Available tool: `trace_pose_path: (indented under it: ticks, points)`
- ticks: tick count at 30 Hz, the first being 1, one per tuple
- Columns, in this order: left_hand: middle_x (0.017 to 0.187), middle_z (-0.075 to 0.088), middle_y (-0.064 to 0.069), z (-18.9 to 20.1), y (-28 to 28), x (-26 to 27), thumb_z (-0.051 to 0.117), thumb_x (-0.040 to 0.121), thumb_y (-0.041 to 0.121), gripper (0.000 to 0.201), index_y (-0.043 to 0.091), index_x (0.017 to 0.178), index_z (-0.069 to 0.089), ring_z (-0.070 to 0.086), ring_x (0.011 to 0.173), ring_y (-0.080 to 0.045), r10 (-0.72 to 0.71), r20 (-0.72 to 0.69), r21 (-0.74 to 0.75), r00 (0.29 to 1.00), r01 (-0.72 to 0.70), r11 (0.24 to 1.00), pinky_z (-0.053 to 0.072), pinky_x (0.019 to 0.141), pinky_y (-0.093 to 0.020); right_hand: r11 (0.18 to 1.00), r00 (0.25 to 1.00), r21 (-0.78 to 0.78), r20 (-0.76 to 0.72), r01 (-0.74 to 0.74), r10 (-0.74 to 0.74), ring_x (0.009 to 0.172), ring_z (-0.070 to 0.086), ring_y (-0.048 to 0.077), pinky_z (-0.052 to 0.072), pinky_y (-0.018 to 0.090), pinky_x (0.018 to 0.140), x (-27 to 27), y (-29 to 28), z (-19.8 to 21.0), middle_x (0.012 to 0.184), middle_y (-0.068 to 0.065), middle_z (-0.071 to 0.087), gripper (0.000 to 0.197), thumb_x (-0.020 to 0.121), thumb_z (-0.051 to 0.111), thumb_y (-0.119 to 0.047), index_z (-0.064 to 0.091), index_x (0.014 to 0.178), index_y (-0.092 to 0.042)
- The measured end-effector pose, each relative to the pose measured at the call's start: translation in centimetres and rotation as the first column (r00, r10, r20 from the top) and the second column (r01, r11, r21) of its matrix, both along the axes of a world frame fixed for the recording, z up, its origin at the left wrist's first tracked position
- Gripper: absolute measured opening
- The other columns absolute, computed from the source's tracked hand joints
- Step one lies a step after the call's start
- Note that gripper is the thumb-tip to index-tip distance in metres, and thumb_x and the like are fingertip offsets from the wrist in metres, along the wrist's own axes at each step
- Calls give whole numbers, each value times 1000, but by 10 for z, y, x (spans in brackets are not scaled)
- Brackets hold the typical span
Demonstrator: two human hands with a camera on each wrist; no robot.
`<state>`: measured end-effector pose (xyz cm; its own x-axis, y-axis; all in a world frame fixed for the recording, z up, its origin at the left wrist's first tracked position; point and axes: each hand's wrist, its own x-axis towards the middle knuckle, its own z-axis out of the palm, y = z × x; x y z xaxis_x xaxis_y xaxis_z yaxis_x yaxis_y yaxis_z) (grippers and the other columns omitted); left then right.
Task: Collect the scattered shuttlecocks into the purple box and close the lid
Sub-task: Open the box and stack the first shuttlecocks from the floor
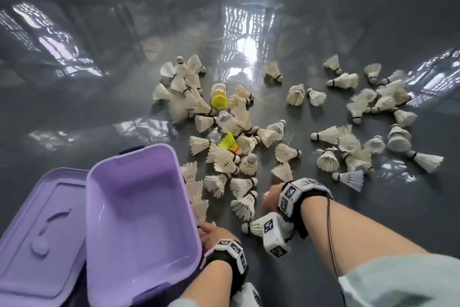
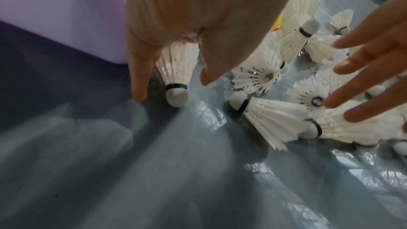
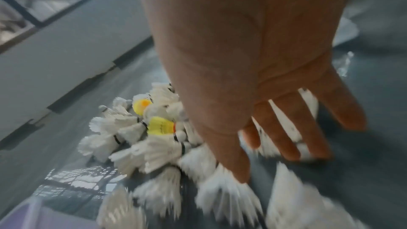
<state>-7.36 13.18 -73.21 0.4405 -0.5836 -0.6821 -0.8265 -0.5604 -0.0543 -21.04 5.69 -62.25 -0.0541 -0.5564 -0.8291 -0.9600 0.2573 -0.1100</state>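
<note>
Step in hand: we judge this to be the very start of gathering; the purple box (image 1: 139,209) stands open on the grey floor (image 1: 99,112) with nothing visible inside it, and its lid (image 1: 37,232) lies flat just beside it on the left
Shuttlecocks: nearly all lie scattered on the floor to the right of and beyond the box; a few white ones rest against the box's right wall; two yellow shuttlecocks (image 1: 227,142) sit in the middle of the heap
Left hand (image 1: 214,234): low beside the box's right wall; in the left wrist view its fingers (image 2: 141,76) point down at the floor, spread either side of one white shuttlecock (image 2: 176,74); we see no closed hold on it
Right hand (image 1: 271,197): reaching into the nearest cluster; fingers (image 3: 284,128) straight and spread wide over the feathers, holding nothing; that view is blurred, so we cannot tell whether it touches them
Next move, as we judge it: close both hands round a bunch, or sweep the near pile toward the box, then lift it over the rim and drop it in
Care needed: feathers look light and crushable; a soft hold seems wise
Lid: not yet needed; closing comes last
</note>
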Motion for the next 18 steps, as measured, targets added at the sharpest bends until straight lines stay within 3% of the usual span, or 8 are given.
trace_pose_path:
  ticks: [2,5,7,10,14,16,18]
  points:
    - [141,35,-27,3,1,22,44,95,22,72,-5,146,0,46,124,-35,-83,-82,41,993,87,995,44,98,-40,997,997,13,-30,70,-70,128,47,32,40,40,106,16,21,-27,138,14,50,51,89,60,-31,51,131,-4]
    - [131,48,-18,8,7,27,35,98,19,58,1,147,7,55,114,-29,84,-112,-36,990,-88,995,48,91,-36,972,976,-106,-35,212,-216,129,45,30,38,36,107,23,39,-61,140,12,47,56,88,59,-28,42,137,-7]
    - [126,52,-18,6,11,23,35,96,18,60,1,146,7,60,108,-29,123,-156,-58,980,-134,989,51,90,-36,938,957,-202,-6,282,-289,123,52,29,42,33,100,20,43,-67,134,12,54,52,85,56,-30,45,133,-12]
    - [129,50,-19,23,26,7,48,93,16,62,-2,139,12,59,112,-31,231,-230,-107,945,-260,960,49,93,-35,957,968,-147,1,249,-252,113,58,27,43,27,84,10,33,-60,123,12,61,39,85,56,-27,57,120,-9]
    - [127,49,-14,50,26,5,63,85,18,70,1,133,16,61,111,-29,180,-305,-207,935,-249,946,47,87,-30,982,980,-24,73,189,-186,118,54,27,43,29,90,12,8,-28,131,13,56,44,85,62,-21,57,126,-6]
    - [131,46,-15,55,23,3,67,83,19,76,2,136,15,59,115,-31,157,-362,-214,919,-246,945,45,91,-31,984,981,-55,105,169,-163,101,55,23,43,24,78,15,-5,-13,124,13,60,40,83,65,-20,61,120,-5]
    - [135,43,-15,58,21,2,68,83,19,73,6,134,18,56,118,-33,124,-390,-203,912,-217,955,44,95,-33,973,973,-137,161,187,-165,89,53,20,43,23,63,19,-17,-7,105,10,64,27,78,69,-14,64,103,-5]
